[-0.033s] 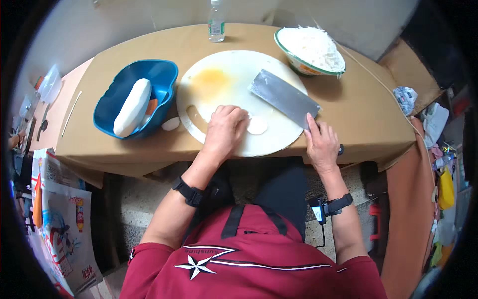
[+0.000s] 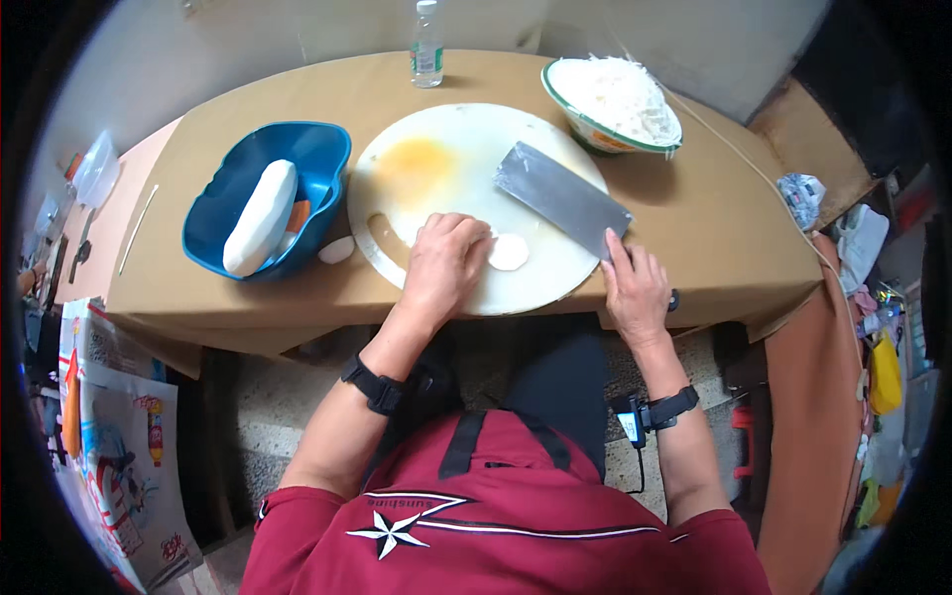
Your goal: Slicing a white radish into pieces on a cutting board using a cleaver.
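My right hand (image 2: 638, 290) grips the handle of a broad cleaver (image 2: 561, 198). Its grey blade lies slanted over the right side of a round white cutting board (image 2: 466, 149). My left hand (image 2: 445, 260) rests near the board's front edge with its fingers curled under; whatever they may hold is hidden. Touching or close beside those fingers is a round white slice (image 2: 510, 252), which looks like radish. Left of the board, a blue basin (image 2: 220, 198) holds a long peeled white radish (image 2: 262, 220) and an orange piece (image 2: 298, 214).
At the back right stands a green-rimmed bowl (image 2: 561, 94) heaped with white shreds (image 2: 617, 97). A clear bottle (image 2: 427, 61) is behind the board. Another pale piece (image 2: 336, 250) lies between basin and board. A thin stick (image 2: 139, 229) lies at the table's left.
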Motion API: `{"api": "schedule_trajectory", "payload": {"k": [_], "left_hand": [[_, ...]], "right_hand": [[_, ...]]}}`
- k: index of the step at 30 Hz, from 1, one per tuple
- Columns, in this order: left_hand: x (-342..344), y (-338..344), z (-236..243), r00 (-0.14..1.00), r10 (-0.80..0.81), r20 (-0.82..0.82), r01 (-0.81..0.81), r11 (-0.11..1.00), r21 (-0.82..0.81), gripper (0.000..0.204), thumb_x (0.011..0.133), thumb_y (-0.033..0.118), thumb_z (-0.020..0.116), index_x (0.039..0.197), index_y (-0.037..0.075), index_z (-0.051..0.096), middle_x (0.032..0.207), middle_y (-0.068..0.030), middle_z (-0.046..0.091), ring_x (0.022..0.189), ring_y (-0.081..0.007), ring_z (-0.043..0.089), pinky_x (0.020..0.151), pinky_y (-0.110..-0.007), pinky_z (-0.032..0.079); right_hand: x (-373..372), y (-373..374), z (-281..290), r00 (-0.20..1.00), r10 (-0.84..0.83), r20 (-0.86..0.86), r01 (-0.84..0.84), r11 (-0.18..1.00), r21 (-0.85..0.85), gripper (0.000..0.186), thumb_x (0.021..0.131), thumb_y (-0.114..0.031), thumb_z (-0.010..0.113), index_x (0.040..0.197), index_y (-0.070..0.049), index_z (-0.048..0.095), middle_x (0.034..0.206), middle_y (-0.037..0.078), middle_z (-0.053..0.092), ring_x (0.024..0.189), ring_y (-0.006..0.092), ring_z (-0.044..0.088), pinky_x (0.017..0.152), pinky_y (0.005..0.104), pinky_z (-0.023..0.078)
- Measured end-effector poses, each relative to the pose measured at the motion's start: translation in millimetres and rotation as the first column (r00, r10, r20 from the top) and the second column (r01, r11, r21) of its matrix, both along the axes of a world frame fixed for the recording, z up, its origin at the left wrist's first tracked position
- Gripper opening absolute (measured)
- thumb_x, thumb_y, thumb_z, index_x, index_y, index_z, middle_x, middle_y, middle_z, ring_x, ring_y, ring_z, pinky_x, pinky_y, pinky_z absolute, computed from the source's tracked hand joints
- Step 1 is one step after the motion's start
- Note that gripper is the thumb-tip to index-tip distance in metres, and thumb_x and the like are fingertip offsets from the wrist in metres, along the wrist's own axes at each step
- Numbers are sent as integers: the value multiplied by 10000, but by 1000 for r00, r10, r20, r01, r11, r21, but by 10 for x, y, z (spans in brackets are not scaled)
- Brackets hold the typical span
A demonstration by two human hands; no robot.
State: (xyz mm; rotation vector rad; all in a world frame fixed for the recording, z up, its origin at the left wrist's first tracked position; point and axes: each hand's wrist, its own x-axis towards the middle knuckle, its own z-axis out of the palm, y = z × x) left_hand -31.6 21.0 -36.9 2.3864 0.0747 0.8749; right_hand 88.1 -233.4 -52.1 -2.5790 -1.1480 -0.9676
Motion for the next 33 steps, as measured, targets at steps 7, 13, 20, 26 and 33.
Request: {"api": "schedule_trajectory", "payload": {"k": [7,13,20,26,33], "left_hand": [[19,-12,-22,995,67,68,-65,997,-33,117,857,104,668,950,33,678,909,-151,673,878,-346,610,802,-415,490],[39,-25,-121,977,84,194,-71,995,-72,95,861,85,646,953,66,659,869,-117,660,835,-319,601,785,-415,470],[-56,-21,-13,988,119,100,-99,978,-182,172,874,58,623,1044,70,647,826,-151,651,790,-336,606,736,-424,484],[0,-3,93,1000,3,-3,-4,904,-428,164,942,70,581,1095,17,605,934,-181,705,844,-259,691,777,-336,528],[0,49,165,993,-79,-91,6,787,-616,112,918,62,637,1012,3,623,847,-45,678,805,-90,624,734,-254,509]], "right_hand": [[-74,-21,116,1000,13,11,-12,993,-114,371,923,-258,615,1263,-112,583,965,102,568,838,269,571,716,402,498],[-233,-103,256,999,-9,-32,7,998,-62,304,944,-246,595,1209,-99,609,870,128,588,755,316,622,659,428,518],[-163,-136,894,984,-23,-178,65,971,231,256,955,-200,589,1178,-83,639,875,157,628,765,357,638,660,424,520],[-500,-110,902,836,234,-496,4,902,432,228,958,-140,581,1111,11,656,963,210,686,878,312,685,785,360,513],[-620,-152,904,730,244,-639,6,932,363,233,959,-136,576,1110,24,652,958,214,692,862,306,691,773,358,517]]}}
